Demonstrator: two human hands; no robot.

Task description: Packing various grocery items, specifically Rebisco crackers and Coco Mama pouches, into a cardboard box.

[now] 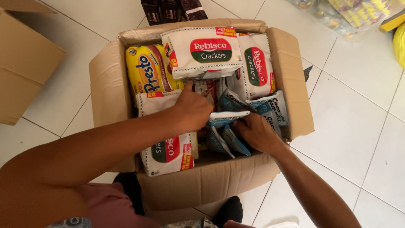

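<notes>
Hidden: left hand (193, 110) fingertips behind blue sachets (230, 126); their grasp unclear.
Right hand (255, 131): fingers pinch sachets.
Sachets: small, glossy, near carton's (295, 84) front-right corner.

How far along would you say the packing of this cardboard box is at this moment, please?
Mostly filled: white cracker packs and a yellow biscuit pack already line the cardboard box. In hand: the left hand and right hand are both on the small blue sachets near the middle. Left: the flaps remain open, and dark packets lie outside on the tiled floor.
</notes>
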